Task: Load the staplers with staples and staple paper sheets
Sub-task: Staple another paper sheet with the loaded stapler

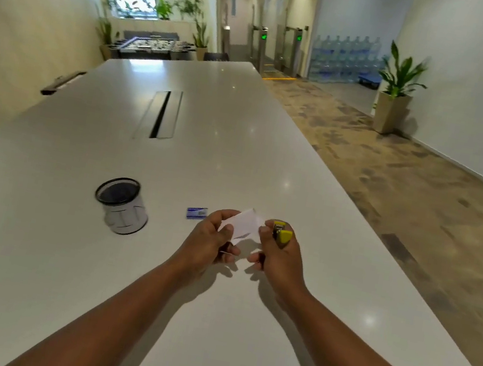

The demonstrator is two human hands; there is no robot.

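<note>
Both hands at lower centre of frame, over white glossy table [270,155].
Left hand [207,241] pinches small white paper sheet [242,223]; right hand [280,259] grips yellow stapler [281,234], touching paper. Blue staple box [196,213] just left.

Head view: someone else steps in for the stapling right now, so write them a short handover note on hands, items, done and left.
Left hand: grip shut on the white paper, held above the table.
Right hand: grip shut on the yellow stapler, beside the paper's right edge.
Blue staple box lies on the table left of the hands; mesh pen cup stands farther left.
Done: cannot tell whether the stapler is loaded or any staple is in.
Left: staple the paper; no other stapler is in view.
</note>
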